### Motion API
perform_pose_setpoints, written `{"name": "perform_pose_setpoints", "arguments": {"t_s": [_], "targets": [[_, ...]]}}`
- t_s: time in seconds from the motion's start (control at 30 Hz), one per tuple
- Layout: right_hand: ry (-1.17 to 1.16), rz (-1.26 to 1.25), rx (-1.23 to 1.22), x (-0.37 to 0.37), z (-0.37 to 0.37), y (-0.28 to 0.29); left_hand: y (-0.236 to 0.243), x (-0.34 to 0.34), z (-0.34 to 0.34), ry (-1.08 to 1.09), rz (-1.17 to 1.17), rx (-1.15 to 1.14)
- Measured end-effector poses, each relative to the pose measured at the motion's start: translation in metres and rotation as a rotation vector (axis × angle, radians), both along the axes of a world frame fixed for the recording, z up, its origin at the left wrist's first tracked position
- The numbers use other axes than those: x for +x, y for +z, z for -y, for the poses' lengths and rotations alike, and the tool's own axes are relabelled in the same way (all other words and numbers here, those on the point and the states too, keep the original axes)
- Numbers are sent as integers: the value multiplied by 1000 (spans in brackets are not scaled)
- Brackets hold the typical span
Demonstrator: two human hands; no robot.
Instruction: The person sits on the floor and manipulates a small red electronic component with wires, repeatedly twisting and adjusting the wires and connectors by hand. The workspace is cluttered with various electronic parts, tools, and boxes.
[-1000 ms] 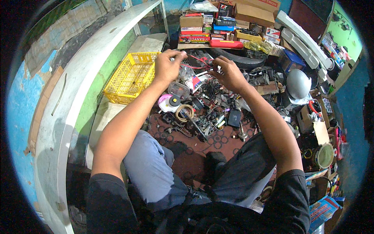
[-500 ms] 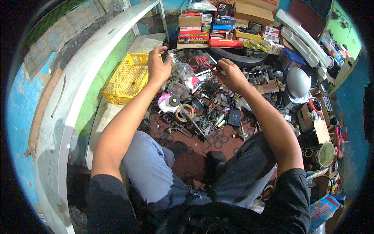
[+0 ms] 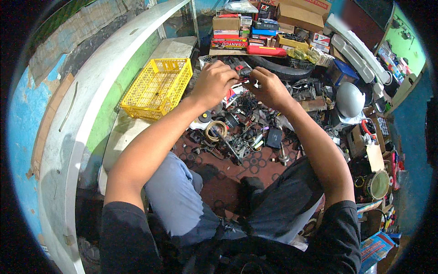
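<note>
My left hand [image 3: 213,84] and my right hand [image 3: 269,89] are raised close together over a heap of loose parts, fingertips nearly meeting. Between them runs a thin red wire [image 3: 242,80], partly hidden by my fingers. The fingers of both hands are bent into a pinch at the wire. Behind the hands there is a dark item with red on it, too small to name. Below them lie a tan coil [image 3: 216,131], a white container with a black cap [image 3: 205,117] and a flat black box [image 3: 274,137].
To the left stands a yellow plastic crate [image 3: 157,89] on a pale ledge. A black tyre [image 3: 285,69] lies behind the heap, with stacked boxes [image 3: 229,34] beyond. A silver-grey dome [image 3: 350,99] and a round tin [image 3: 379,184] are at the right.
My left hand has moved right and closed in beside my right hand at the red wire. Before, it was apart, near the crate, and the wire's red loops hung by my right hand.
</note>
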State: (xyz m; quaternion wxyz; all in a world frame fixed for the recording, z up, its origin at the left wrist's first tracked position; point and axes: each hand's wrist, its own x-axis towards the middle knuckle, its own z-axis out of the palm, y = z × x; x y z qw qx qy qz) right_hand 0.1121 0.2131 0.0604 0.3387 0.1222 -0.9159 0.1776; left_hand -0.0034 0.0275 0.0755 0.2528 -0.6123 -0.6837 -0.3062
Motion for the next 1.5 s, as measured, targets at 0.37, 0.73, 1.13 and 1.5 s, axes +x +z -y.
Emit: {"name": "perform_pose_setpoints", "arguments": {"t_s": [0.37, 0.73, 1.13, 1.5], "targets": [[-123, 194, -57, 7, -12, 8, 21, -34, 14, 72, 526, 227], [-627, 624, 36, 27, -80, -34, 53, -51, 49, -251, 1004, 530], [-173, 182, -57, 13, -61, -18, -35, -59, 36, 298, 467, -379], [32, 12, -316, 9, 9, 31, 12, -9, 12, 40, 469, -54]]}}
